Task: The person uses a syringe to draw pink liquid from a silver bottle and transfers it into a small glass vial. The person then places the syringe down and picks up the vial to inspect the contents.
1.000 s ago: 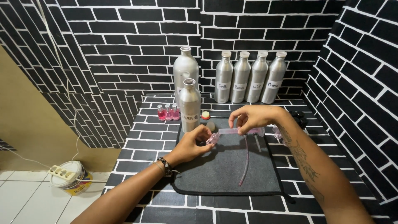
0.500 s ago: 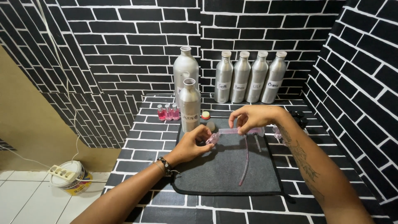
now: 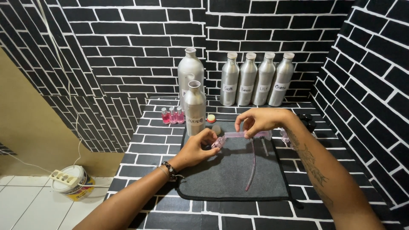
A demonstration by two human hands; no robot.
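Note:
My left hand (image 3: 197, 147) grips a small clear bottle with pink liquid (image 3: 220, 142), tilted above the dark grey mat (image 3: 226, 174). My right hand (image 3: 260, 120) pinches a horizontal syringe-like tube with pink liquid (image 3: 238, 134), its tip at the small bottle's mouth. A thin pink hose (image 3: 252, 166) hangs down from the tube onto the mat. An open aluminium bottle (image 3: 195, 108) stands just behind my left hand.
A taller open aluminium bottle (image 3: 190, 72) and several capped labelled ones (image 3: 257, 79) line the back wall. Three small pink bottles (image 3: 172, 115), a red-yellow cap (image 3: 211, 118) and a clear cap (image 3: 217, 128) sit nearby. On the floor at left: a bucket with a power strip (image 3: 71, 180).

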